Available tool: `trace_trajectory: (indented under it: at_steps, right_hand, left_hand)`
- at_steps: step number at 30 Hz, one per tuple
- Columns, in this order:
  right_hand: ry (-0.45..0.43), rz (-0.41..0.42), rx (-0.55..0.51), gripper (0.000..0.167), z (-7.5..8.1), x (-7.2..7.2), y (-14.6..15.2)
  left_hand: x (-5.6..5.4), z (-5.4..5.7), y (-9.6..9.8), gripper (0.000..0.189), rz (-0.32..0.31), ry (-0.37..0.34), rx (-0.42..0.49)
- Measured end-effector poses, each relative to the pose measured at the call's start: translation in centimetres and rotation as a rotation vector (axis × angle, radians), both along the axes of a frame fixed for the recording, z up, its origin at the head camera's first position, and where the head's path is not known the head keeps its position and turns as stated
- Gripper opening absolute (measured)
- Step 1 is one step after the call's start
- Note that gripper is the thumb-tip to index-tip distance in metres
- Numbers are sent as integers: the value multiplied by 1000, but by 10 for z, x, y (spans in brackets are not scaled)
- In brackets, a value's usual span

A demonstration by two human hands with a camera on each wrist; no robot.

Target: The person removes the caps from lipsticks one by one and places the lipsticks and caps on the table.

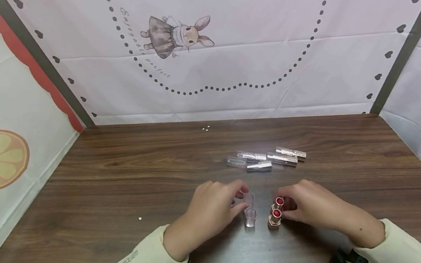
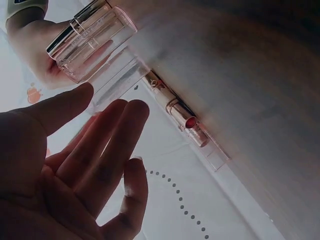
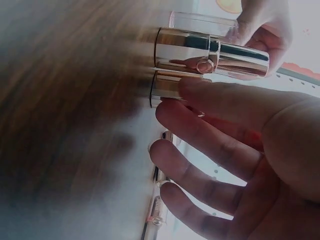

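Two clear lipstick caps stand upright in front of me, one nearer and one farther. My left hand pinches the farther cap with thumb and fingertips. Just right of the caps stand two uncapped lipsticks in shiny rose-gold tubes, red tips facing up. The nearer lipstick touches no fingers. Around the farther lipstick close the thumb and index finger of my right hand, its other fingers spread loosely. A narrow gap separates caps from lipsticks.
Beyond my hands lie several more lipstick pieces on their sides: capped lipsticks, a metallic tube and a loose clear cap. Tiny white bits dot the wood table. Printed cloth walls enclose its back and sides.
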State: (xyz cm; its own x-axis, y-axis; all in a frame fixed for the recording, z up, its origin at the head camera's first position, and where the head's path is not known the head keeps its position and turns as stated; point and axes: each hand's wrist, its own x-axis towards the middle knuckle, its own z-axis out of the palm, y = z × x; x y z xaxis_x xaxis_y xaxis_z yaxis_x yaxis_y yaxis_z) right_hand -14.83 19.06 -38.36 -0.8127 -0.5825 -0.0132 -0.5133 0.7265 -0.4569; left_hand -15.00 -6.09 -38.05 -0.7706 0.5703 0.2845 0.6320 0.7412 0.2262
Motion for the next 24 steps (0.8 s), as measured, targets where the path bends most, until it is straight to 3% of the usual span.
trace_trajectory:
  at_steps: [8,24]
  right_hand:
    - [-66,19,-33,21,1,0,-1]
    - [-92,17,-25,24,1,0,-2]
  left_hand:
    - [1,-1,0,21,-4,-44,-34]
    - [0,0,0,21,4,-82,-43]
